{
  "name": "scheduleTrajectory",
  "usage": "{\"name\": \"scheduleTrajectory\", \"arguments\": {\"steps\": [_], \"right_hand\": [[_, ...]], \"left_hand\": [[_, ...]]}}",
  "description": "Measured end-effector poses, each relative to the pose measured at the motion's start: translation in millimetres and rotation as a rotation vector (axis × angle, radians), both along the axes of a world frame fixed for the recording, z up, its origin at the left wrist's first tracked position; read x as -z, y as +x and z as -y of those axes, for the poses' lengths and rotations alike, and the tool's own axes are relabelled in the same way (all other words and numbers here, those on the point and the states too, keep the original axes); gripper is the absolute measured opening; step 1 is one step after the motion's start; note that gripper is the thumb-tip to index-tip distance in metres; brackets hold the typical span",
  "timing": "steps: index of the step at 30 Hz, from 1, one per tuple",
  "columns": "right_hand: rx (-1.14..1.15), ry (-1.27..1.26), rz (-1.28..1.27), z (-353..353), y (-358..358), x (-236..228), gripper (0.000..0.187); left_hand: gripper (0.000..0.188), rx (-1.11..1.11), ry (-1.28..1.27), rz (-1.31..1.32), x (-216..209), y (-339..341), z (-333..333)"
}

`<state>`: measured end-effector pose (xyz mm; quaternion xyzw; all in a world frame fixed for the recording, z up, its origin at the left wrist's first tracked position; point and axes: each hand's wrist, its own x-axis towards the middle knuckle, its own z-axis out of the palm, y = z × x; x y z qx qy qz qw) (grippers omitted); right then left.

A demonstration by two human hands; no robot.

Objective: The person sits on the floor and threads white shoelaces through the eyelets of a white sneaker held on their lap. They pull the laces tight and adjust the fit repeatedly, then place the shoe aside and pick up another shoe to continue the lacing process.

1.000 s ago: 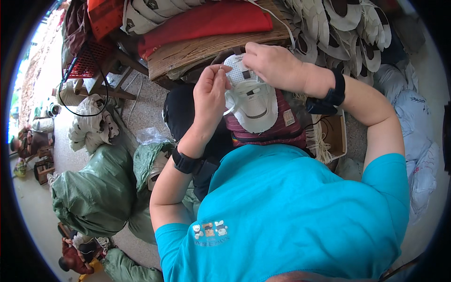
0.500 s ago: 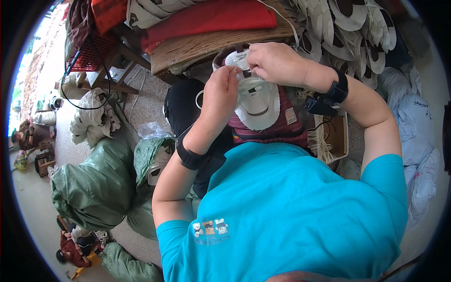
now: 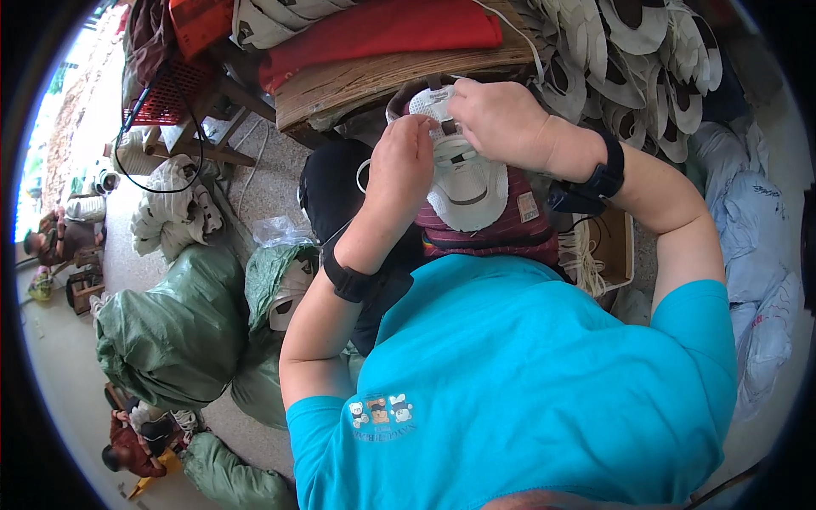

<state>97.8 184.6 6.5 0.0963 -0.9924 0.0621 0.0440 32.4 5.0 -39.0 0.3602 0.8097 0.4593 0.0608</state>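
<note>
A white shoe upper (image 3: pixel 469 194) lies on the striped dark red cloth (image 3: pixel 531 234) over my lap, its toe toward me and its tongue (image 3: pixel 429 100) toward the bench. My left hand (image 3: pixel 399 161) is closed in a pinch at the left edge of the lacing. A loop of white shoelace (image 3: pixel 362 176) hangs out beside that wrist. On the other side, my right hand (image 3: pixel 500 123) has its fingers pinched together over the eyelets, with a bit of lace showing at the fingertips. The fingers partly hide the lacing.
Ahead stands a wooden bench (image 3: pixel 374 85) with red cloth (image 3: pixel 382 41) on it. White uppers (image 3: pixel 637 68) hang in bunches at the far right. A box with white laces (image 3: pixel 586 263) is by my right side. Green sacks (image 3: pixel 170 331) lie left; people sit beyond.
Both hands stay at the lacing with only slight finger movement. The right hand has shifted a little toward me. The view has moved slightly.
</note>
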Motion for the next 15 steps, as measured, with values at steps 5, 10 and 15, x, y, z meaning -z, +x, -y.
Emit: {"name": "scheduleTrajectory", "arguments": {"steps": [5,10,15], "right_hand": [[0.007,-0.083,-0.060,-1,4,4,0.010],[0.032,0.089,-0.063,11,6,11,0.010],[-0.001,-0.130,-0.143,-2,2,14,0.010]], "left_hand": [[0.023,0.013,0.057,0.024,5,-1,-2],[0.019,0.027,0.002,0.057,-4,0,-3],[0.023,0.008,0.063,0.039,6,-2,-1]]}}
